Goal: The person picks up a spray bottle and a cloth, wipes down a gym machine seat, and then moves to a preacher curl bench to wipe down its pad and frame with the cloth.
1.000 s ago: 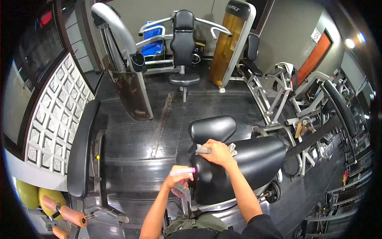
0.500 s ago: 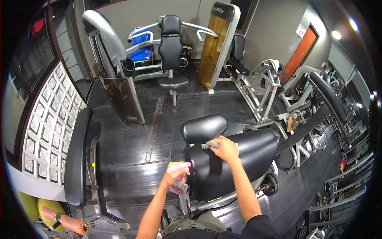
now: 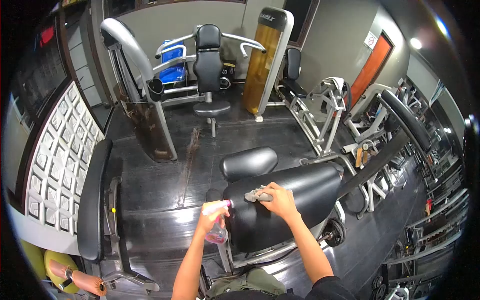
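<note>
1. Both hands are occupied. The left hand (image 3: 214, 214) curls its grip round the neck of a pink-nozzled spray bottle (image 3: 217, 234), just beside the left edge of the large black pad (image 3: 314, 191); whether bottle and pad touch, I cannot tell.
2. The right hand (image 3: 278, 200) keeps its grip closed over a bunched grey cloth (image 3: 254, 195), part of which sticks out toward the pad's left edge.
3. A moment ago the cloth was nearer the far edge; now it sits farther in, so the wiping appears to have shifted from rim to top surface.
4. 1 smaller black pad (image 3: 250, 163) stands beyond the far left corner.
</note>
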`<state>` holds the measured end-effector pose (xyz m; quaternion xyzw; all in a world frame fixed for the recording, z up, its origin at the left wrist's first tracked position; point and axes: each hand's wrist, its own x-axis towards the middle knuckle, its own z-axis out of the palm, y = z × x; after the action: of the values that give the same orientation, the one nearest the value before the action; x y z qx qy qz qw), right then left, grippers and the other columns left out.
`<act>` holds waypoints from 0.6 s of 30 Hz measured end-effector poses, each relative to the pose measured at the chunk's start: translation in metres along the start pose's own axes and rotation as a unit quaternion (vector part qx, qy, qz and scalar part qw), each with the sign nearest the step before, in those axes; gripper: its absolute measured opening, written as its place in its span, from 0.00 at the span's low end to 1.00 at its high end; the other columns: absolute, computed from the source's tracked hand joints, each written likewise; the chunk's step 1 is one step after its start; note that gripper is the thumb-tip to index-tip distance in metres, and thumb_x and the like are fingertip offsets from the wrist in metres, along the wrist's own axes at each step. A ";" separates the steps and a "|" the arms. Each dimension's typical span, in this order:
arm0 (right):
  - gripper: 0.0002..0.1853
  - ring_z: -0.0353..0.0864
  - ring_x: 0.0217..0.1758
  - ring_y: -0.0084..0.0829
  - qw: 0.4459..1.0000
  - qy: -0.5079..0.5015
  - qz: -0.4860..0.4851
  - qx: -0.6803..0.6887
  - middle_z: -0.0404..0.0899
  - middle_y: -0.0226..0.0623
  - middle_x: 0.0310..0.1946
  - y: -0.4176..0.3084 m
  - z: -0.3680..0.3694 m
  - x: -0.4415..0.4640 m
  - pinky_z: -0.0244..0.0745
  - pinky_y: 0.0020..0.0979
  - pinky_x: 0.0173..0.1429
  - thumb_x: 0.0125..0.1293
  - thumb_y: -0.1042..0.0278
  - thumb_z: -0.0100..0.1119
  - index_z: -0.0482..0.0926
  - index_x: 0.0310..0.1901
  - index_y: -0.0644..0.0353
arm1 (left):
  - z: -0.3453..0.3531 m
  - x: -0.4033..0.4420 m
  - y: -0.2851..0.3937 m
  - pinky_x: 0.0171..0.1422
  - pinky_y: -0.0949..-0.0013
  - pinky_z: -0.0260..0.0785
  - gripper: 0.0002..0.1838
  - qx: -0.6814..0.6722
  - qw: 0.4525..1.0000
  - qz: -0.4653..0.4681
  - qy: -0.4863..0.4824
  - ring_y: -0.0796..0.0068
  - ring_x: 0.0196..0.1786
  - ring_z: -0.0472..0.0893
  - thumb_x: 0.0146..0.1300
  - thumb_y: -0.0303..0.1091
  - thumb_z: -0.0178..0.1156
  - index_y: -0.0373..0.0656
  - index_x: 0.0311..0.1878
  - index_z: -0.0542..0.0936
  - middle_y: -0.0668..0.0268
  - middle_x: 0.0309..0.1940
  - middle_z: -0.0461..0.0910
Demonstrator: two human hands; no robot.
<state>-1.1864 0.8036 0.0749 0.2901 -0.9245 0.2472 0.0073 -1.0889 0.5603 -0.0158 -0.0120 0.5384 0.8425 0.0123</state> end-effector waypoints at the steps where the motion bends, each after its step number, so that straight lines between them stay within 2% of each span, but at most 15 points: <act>1: 0.13 0.84 0.45 0.39 1.000 0.012 0.018 0.002 0.81 0.29 0.41 0.001 0.002 0.005 0.78 0.40 0.50 0.52 0.63 0.71 0.87 0.42 0.43 | 0.001 0.000 0.000 0.17 0.72 0.69 0.09 0.006 1.000 0.008 0.008 0.71 0.15 0.78 0.65 0.29 0.60 0.33 0.42 0.82 0.59 0.26 0.82; 5: 0.13 0.84 0.44 0.41 0.998 0.027 0.050 -0.018 0.81 0.31 0.39 0.006 0.010 0.037 0.78 0.41 0.50 0.52 0.62 0.69 0.88 0.41 0.43 | 0.009 -0.003 0.004 0.17 0.72 0.68 0.09 0.013 0.999 0.013 0.049 0.71 0.15 0.78 0.64 0.30 0.60 0.33 0.43 0.82 0.59 0.27 0.82; 6: 0.13 0.84 0.46 0.44 0.998 0.017 0.051 -0.028 0.82 0.34 0.40 0.016 0.020 0.050 0.78 0.43 0.51 0.53 0.58 0.67 0.87 0.42 0.44 | 0.010 -0.003 0.004 0.17 0.71 0.70 0.10 0.028 0.998 0.005 0.064 0.71 0.15 0.78 0.63 0.30 0.60 0.33 0.44 0.82 0.58 0.27 0.82; 7: 0.13 0.84 0.46 0.44 0.999 0.013 0.042 -0.023 0.82 0.34 0.40 0.019 0.024 0.060 0.78 0.43 0.51 0.53 0.58 0.67 0.87 0.42 0.44 | 0.011 -0.003 0.004 0.17 0.71 0.71 0.12 0.042 0.996 -0.002 0.081 0.70 0.16 0.78 0.62 0.30 0.60 0.34 0.45 0.82 0.57 0.27 0.81; 10: 0.14 0.84 0.45 0.47 0.997 -0.027 0.036 -0.064 0.84 0.42 0.39 0.027 0.035 0.088 0.79 0.45 0.51 0.53 0.55 0.66 0.87 0.42 0.45 | 0.017 -0.005 0.005 0.17 0.72 0.69 0.12 0.064 0.990 0.018 0.121 0.71 0.15 0.77 0.63 0.31 0.60 0.34 0.46 0.82 0.58 0.27 0.82; 14: 0.12 0.85 0.43 0.49 0.997 -0.074 -0.001 -0.009 0.84 0.42 0.39 0.027 0.032 0.086 0.79 0.46 0.50 0.53 0.57 0.67 0.89 0.40 0.44 | 0.020 -0.008 0.009 0.17 0.72 0.68 0.13 0.061 0.986 0.020 0.154 0.72 0.15 0.77 0.63 0.32 0.61 0.35 0.48 0.83 0.59 0.28 0.82; 15: 0.12 0.85 0.43 0.48 0.998 -0.056 -0.041 0.008 0.83 0.40 0.40 0.028 0.028 0.077 0.79 0.46 0.50 0.53 0.58 0.68 0.88 0.41 0.43 | 0.020 -0.007 0.008 0.17 0.72 0.68 0.13 0.064 0.985 0.024 0.160 0.72 0.15 0.77 0.63 0.32 0.61 0.35 0.48 0.83 0.59 0.28 0.82; 18: 0.12 0.84 0.45 0.45 0.991 -0.087 -0.080 0.059 0.82 0.35 0.42 0.024 0.002 0.050 0.79 0.43 0.52 0.55 0.58 0.67 0.88 0.43 0.42 | 0.024 -0.007 0.011 0.19 0.73 0.69 0.15 0.092 0.976 0.003 0.198 0.72 0.15 0.76 0.63 0.31 0.61 0.35 0.50 0.83 0.59 0.29 0.83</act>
<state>-1.2409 0.7929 0.0700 0.3834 -0.8794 0.2734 -0.0703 -1.0821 0.5773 0.0048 -0.1754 0.6054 0.7704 -0.0957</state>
